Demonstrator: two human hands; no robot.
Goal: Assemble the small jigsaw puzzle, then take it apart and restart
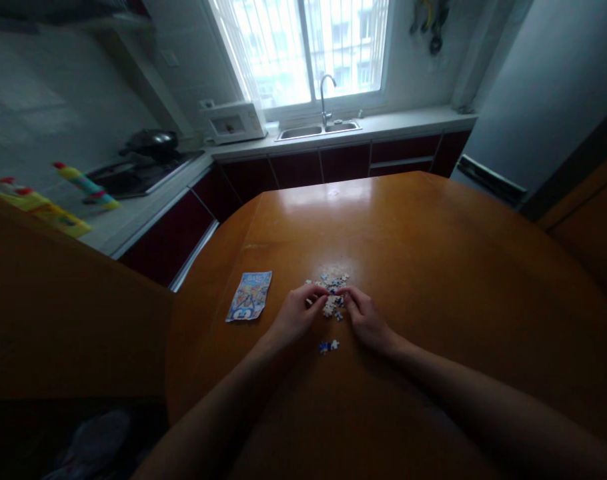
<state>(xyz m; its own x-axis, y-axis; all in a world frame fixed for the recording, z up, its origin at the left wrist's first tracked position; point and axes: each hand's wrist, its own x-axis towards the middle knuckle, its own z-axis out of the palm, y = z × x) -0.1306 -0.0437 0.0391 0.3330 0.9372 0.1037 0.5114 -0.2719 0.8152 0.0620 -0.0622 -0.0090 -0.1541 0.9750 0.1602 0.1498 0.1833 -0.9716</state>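
Note:
A small heap of jigsaw puzzle pieces (329, 309), pale and blue, lies on the wooden table in front of me. My left hand (303, 307) reaches over its left side with fingers curled in. From the right, my right hand (366, 319) bends its fingers toward the same spot. The fingertips of both hands nearly meet at a dark blue puzzle piece (333, 291), which they appear to pinch; its outline is partly covered. Nearer to me, a few joined puzzle pieces (328, 347), blue with a white one at the right, lie apart from the heap.
Left of the heap lies a printed picture sheet (250, 297) on the round wooden table (433, 267). Beyond the table are a counter with a sink (303, 132), a microwave (235, 123) and a wok (151, 142) on the stove. Yellow bottles (86, 185) stand at the left.

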